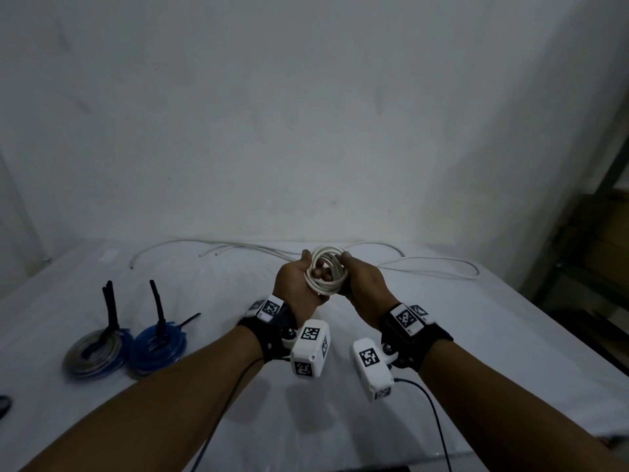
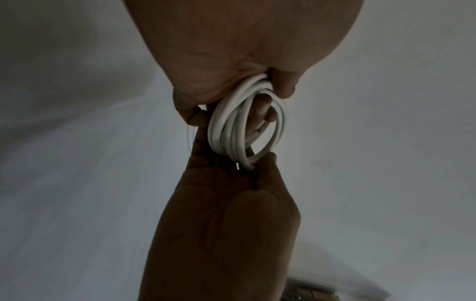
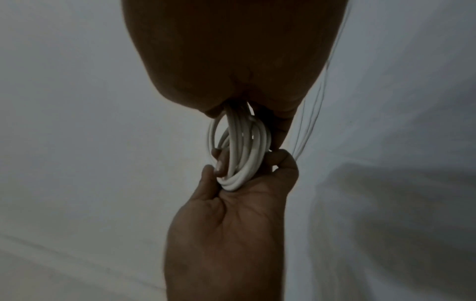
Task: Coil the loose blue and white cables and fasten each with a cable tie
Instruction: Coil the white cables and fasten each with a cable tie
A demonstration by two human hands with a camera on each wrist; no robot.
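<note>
White cable coil (image 1: 326,271) is sitting between both your hands, raised above the table (image 1: 442,335). Your left hand (image 1: 295,280) is gripping the coil's near-left side, fingers curled through the centre. Your right hand (image 1: 363,280) is pinching the right side, thumb on top. I'm reading this as the end of the winding step, tie not on yet. You're keeping the loops roughly stacked, but a few are splaying apart in the wrist views, so be squeezing them flat before tying. More white cable (image 1: 425,265) is lying loose on the table behind the coil; can't tell if it's the same run. Two tied coils (image 1: 126,349) are lying well apart to your left, black ties (image 1: 110,306) sticking up. No spare tie is showing, so plan on holding the coil one-handed while fetching one.
</note>
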